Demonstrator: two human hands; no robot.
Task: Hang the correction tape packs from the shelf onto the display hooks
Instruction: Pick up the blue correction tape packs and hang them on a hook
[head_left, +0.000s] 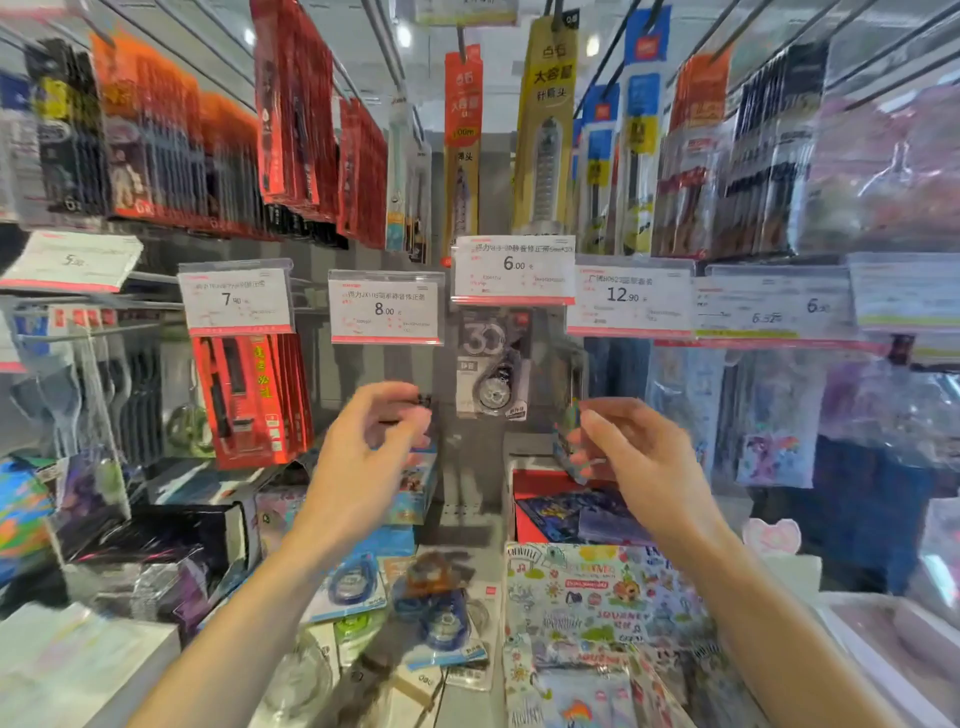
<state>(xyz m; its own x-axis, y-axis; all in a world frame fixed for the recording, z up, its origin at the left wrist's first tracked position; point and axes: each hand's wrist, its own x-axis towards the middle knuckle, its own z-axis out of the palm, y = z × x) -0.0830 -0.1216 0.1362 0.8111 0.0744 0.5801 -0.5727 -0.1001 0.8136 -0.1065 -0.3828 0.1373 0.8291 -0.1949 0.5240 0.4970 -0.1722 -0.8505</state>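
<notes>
1. Display wall (363, 249) fills our view: hooks loaded with red packs (249, 400), pen refill cards, price tags. The 8.00 tag (385, 306) sits on a hook that looks bare underneath; the 6.00 tag (514, 269) just right of it has one grey correction tape pack (493, 364) hanging.
2. Shelf (467, 691) below carries the loose stock: several blue correction tape packs (441, 618) lying flat in a loose pile, between dark boxes on the left and sticker sheets (597, 597) on the right.
3. Both hands are raised between shelf and tags, well above the pile.
4. Left hand (363, 457): fingers curled, thumb and forefinger pinching something small and dark at the fingertips, below the 8.00 tag. Could be a hook tip or a pack's hang tab; motion blur, we can't tell which.
5. Right hand (634, 457): fingers bent, pinching the edge of a thin colourful pack (569, 441) seen nearly edge-on, just beside the hanging grey one. Whether it's correction tape we can't confirm.
6. Our read on the step: mid-hang, lining a pack up with a hook. Most of the shelf pile is still to go, so the task is early.
7. Next move needs: steady the hook tip with the left, bring the pack's hang hole square onto it with the right, slide back behind the tag. Risk: thin card misses the tip or knocks the neighbouring pack.
</notes>
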